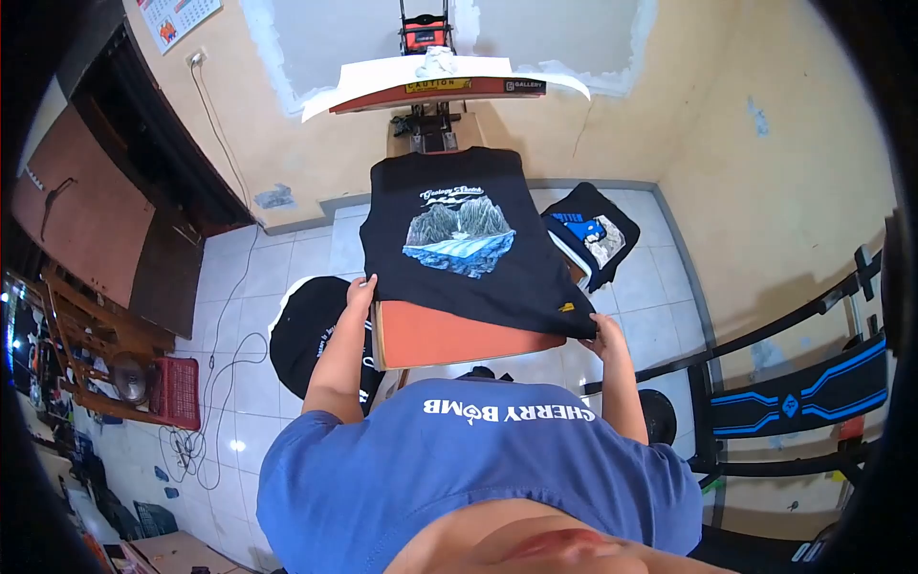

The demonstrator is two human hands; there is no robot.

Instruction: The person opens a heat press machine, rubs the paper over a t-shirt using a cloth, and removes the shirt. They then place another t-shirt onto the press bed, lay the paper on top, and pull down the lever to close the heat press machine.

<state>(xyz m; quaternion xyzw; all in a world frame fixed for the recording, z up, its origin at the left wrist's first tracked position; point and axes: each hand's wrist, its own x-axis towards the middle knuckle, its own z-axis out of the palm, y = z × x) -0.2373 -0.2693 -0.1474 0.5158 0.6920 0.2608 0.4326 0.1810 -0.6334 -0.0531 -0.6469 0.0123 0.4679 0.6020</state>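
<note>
A black shirt [382, 230] with a printed mountain-and-river picture lies spread over the orange-red lower plate [459, 337] of a heat press. My left hand [360, 292] is closed on the shirt's edge at the near left corner. At the near right corner, by a small yellow mark, my right hand [604, 337] pinches the hem. The hem slants down to the right, so the front part of the plate shows. Beyond the shirt, the raised upper plate [382, 99] carries a caution label and a white sheet [373, 75].
A dark printed garment [311, 330] hangs or lies low on the left. Another black printed shirt [612, 230] lies at the right. Cables [215, 383] trail over the tiled floor near a red crate [177, 394]. A black-and-blue framed item [794, 407] stands at the right.
</note>
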